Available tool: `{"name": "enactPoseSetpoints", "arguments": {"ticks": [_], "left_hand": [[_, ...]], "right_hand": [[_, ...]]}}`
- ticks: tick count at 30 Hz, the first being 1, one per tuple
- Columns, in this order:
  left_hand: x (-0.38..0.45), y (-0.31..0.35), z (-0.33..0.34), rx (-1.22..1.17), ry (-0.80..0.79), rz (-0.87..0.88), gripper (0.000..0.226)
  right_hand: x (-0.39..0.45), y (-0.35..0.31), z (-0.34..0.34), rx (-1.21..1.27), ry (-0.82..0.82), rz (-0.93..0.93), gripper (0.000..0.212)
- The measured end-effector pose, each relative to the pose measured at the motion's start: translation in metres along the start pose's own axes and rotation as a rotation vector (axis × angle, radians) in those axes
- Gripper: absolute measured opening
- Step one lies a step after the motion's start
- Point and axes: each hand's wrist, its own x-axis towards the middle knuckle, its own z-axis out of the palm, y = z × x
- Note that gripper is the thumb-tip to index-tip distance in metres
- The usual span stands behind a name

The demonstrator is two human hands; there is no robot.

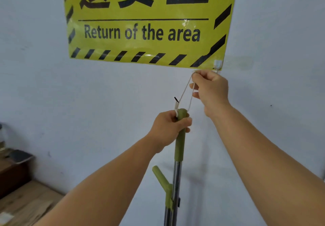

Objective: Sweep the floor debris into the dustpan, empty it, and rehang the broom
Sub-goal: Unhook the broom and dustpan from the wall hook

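The broom [179, 148] stands upright against the white wall, with an olive-green grip on a metal pole. My left hand [169, 129] grips the top of the green grip. A pale string loop [186, 92] runs up from the grip's tip. My right hand [211, 90] pinches the top of this loop just below and left of a small clear wall hook [218, 65]. The loop is not on the hook. A second green handle [161, 178] branches off the pole lower down; the broom head and dustpan pan are out of view.
A yellow and black sign [146, 23] reading "Return of the area" is taped to the wall above the hook. At the lower left are a dark wooden box [12, 174] and a wooden floor [29, 203].
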Motion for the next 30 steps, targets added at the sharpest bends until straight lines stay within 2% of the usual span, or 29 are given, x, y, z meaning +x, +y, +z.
{"name": "enactPoseSetpoints", "arguments": {"ticks": [4,9,13,16,18,22,25,30], "left_hand": [[-0.032,-0.001,-0.033,0.047,0.112,-0.004,0.013],[-0.082,0.006,-0.085,0.08,0.281,0.004,0.012],[-0.129,0.018,-0.12,0.102,0.355,0.021,0.013],[-0.165,0.025,-0.143,0.154,0.432,0.016,0.016],[-0.184,0.028,-0.153,0.21,0.482,0.006,0.024],[-0.239,0.034,-0.185,0.354,0.582,-0.022,0.027],[-0.279,0.045,-0.213,0.448,0.604,-0.01,0.028],[-0.353,0.052,-0.269,0.495,0.674,-0.058,0.057]], "right_hand": [[-0.034,0.008,0.014,0.055,-0.101,0.162,0.011],[-0.111,0.04,0.033,0.063,-0.191,0.414,0.031],[-0.198,0.061,0.055,0.051,-0.43,0.57,0.04],[-0.268,0.059,0.08,0.074,-0.682,0.591,0.046],[-0.303,0.057,0.094,0.102,-0.782,0.552,0.045],[-0.367,0.038,0.127,0.075,-0.817,0.434,0.035],[-0.407,0.017,0.151,0.152,-0.841,0.433,0.035],[-0.468,-0.014,0.194,0.285,-0.933,0.437,0.036]]}}
